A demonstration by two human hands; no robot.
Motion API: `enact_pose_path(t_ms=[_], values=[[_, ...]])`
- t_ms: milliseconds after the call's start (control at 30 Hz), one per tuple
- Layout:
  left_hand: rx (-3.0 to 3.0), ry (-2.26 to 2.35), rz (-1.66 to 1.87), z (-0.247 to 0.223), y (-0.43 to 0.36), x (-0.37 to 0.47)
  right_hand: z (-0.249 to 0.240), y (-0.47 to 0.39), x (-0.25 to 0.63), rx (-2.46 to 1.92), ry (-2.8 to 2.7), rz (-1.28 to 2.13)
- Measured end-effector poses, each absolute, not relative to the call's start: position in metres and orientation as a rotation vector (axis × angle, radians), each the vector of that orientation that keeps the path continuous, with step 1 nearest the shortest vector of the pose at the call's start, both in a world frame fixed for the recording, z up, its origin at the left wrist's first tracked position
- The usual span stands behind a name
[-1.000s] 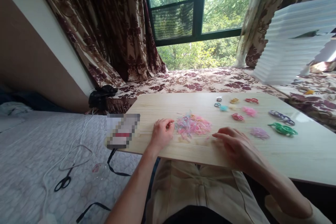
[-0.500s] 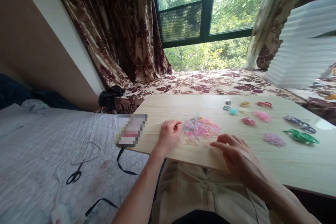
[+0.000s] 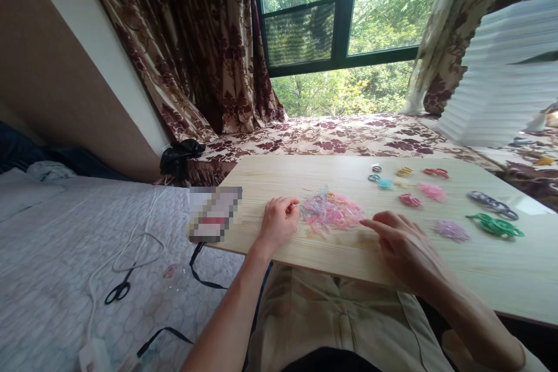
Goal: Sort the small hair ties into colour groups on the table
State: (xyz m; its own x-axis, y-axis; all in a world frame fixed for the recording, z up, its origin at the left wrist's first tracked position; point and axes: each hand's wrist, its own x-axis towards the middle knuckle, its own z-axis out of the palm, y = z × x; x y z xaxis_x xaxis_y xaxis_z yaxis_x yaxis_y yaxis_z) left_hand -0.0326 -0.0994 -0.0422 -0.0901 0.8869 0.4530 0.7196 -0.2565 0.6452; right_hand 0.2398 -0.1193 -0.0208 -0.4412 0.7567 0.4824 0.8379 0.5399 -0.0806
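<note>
A heap of small mixed-colour elastic bands (image 3: 332, 212) lies in the middle of a pale wooden board (image 3: 314, 253) across my lap. My left hand (image 3: 279, 223) rests on the board at the heap's left edge, fingers curled, thumb and forefinger pinched at a thin band. My right hand (image 3: 403, 244) lies flat on the board to the heap's right, its forefinger stretched toward the heap's edge. Sorted small piles lie further right: pink bands (image 3: 431, 191), purple bands (image 3: 451, 230), green rings (image 3: 494, 224), red bands (image 3: 410, 200).
Beyond the board are a floral window seat (image 3: 331, 136), curtains and a window. A stack of white foam sheets (image 3: 505, 87) stands at the right. On the grey quilt to the left lie scissors (image 3: 117, 290), a white cable and a black strap.
My right hand has slid forward and up toward the heap, forefinger now pointing at its edge. My left hand stays at the heap's left side. The camera has shifted slightly.
</note>
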Motion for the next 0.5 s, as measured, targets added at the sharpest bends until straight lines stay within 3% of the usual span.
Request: enact_pose_path(t_ms=[233,500], values=[[1.977,1.788,1.25,-0.042,-0.1,-0.033,-0.022,-0.128,0.226,-1.238,-2.354,-0.101],[1.975,1.783,1.268,-0.041,-0.101,-0.032,-0.022,-0.125,0.234,-1.343,-2.334,-0.269]])
